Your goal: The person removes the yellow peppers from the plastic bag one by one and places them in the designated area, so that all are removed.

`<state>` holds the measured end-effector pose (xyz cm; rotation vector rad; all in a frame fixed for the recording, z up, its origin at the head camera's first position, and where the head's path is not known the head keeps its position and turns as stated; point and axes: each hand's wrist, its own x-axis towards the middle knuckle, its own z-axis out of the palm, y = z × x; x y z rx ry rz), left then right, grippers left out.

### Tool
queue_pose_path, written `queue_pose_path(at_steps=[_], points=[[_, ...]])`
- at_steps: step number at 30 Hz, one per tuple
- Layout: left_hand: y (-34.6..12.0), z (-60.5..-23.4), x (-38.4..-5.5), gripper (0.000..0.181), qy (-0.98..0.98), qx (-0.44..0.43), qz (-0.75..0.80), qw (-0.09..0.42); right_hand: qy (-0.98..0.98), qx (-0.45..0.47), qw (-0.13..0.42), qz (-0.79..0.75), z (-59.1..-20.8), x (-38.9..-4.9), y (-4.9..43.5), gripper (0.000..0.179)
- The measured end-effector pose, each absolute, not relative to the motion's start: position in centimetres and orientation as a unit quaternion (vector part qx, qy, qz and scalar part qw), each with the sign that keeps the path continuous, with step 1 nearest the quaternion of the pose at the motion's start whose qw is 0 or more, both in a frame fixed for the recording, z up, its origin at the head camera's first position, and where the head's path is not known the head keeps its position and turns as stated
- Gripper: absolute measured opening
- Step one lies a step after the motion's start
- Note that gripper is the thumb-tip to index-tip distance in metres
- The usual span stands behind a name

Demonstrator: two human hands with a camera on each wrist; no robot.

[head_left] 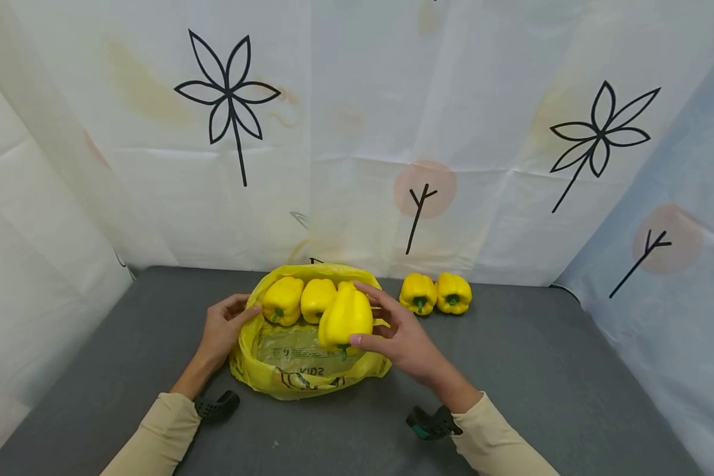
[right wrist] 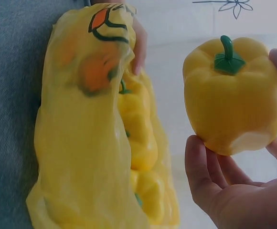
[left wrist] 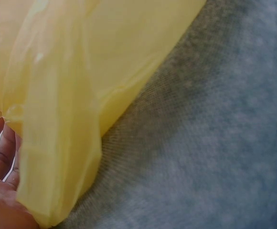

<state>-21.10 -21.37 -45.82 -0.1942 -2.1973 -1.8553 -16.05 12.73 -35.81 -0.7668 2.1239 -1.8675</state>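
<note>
Head view shows me the right hand holding a yellow bell pepper over the yellow plastic bag, whose edge the left hand, partly hidden, seems to pinch, so I'd stretch it wide and lower gently beside the peppers inside.

There are at least six yellow peppers, one plastic bag, two hands, two wrist straps and one table.

Peppers were yellow, stems green, bag yellow with black-and-orange print, desk grey, backdrop white with black flowers
</note>
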Motion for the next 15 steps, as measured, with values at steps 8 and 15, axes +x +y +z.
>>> queue_pose_path(at_steps=[8,15], points=[[-21.4,-45.8,-21.2,0.031,-0.761,-0.066,-0.632,0.13,0.721,-0.252,0.09,-0.639,-35.8,-15.9,14.7,0.077],[-21.5,-46.0,-21.4,0.03,-0.761,-0.067,-0.631,0.135,0.725,-0.238,0.072,-0.642,-36.0,-15.9,16.7,0.075]])
